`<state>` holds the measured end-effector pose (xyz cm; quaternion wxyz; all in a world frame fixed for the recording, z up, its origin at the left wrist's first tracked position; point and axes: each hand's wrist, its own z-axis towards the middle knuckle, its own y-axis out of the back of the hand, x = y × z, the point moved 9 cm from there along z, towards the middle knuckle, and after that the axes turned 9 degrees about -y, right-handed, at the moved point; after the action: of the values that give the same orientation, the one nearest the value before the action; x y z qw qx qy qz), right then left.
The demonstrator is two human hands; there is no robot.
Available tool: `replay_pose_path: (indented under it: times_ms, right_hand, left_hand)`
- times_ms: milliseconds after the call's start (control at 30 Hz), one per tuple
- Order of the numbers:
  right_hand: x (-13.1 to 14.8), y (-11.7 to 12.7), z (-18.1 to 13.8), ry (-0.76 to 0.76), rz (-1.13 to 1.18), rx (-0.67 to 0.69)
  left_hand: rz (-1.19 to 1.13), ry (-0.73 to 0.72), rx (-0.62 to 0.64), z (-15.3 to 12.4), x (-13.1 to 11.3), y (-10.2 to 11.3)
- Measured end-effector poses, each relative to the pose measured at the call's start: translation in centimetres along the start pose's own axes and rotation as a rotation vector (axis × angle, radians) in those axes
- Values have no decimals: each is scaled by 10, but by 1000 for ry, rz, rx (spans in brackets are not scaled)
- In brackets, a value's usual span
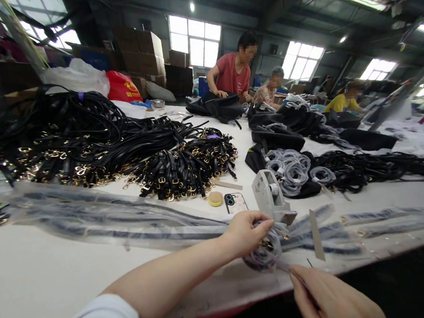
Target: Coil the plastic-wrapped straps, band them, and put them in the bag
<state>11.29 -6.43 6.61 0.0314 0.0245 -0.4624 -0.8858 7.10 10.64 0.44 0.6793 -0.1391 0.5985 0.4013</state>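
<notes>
Gripping coiled strap bundle point(264, 251) at surface point(39, 280) edge, left hand point(247, 233) curled round it; right hand point(332, 297) pinching wrap tail. Soft, light, slippery; hold at coil.

The straps point(102, 224) are wrapped in thin, translucent, slightly glossy plastic film. The black belts point(183, 169) look like smooth leather with shiny gold-coloured metal buckles. The counter point(39, 280) is white, matt and smooth; the tape dispenser point(270, 193) is grey matt plastic.
</notes>
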Motion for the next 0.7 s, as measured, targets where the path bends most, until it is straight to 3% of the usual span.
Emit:
replay_pose_path:
  times_ms: [233,467,567,700]
  right_hand:
    - [1,2,14,-81,124,-27]
    - [3,4,15,-89,199,-28]
    - [-2,7,15,-125,201,-40]
    - [-25,12,14,-285,227,-136]
  left_hand:
    - [-103,82,34,-5,9,-11]
    - [-149,29,32,-8,-8,-10]
    - [-53,-65,86,-9,-22,-9]
    - [81,-260,243,-15,-47,-17]
